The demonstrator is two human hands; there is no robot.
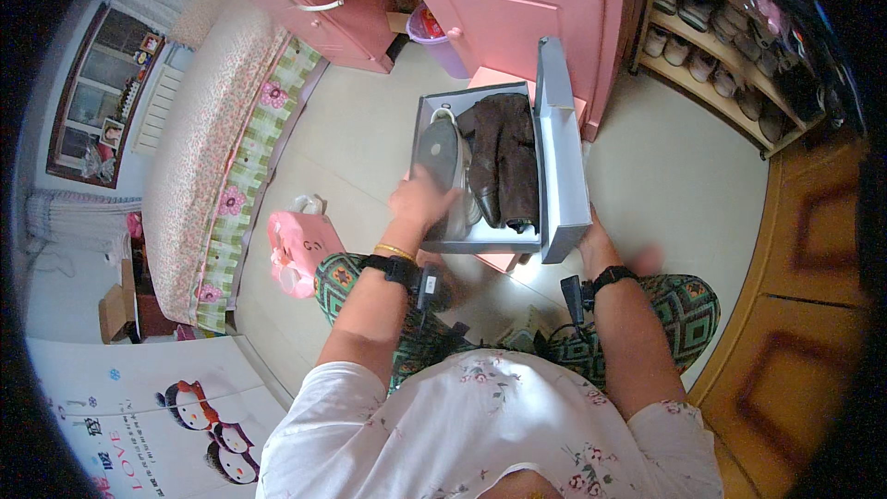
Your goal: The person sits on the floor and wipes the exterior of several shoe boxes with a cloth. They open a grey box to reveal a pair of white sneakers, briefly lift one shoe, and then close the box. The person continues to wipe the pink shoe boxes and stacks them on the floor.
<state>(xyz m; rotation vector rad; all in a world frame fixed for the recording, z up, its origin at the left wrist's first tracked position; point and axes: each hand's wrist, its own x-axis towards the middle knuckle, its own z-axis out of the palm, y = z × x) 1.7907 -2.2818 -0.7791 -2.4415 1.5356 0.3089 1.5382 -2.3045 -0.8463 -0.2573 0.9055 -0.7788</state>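
Before me is an open shoe box (pixel 478 247), grey outside and white within. My left hand (pixel 419 202) spans a light shoe (pixel 438 142) at the box's left side, its grey sole facing up; the fingers are blurred. Beside that shoe lies a pair of dark brown boots (pixel 500 152), folded down lengthwise. The box lid (pixel 565 180) stands on edge along the right side of the box. My right hand (pixel 593 235) holds the lid's near right corner from outside, with most of its fingers hidden behind it.
Behind the box stands a pink cabinet (pixel 513 0), with a purple bin (pixel 443 48) beside it. A pink gift bag (pixel 305 242) sits on the tiled floor at left, near a bed (pixel 201 138). Shoes fill a wooden rack (pixel 707 90) at the far right.
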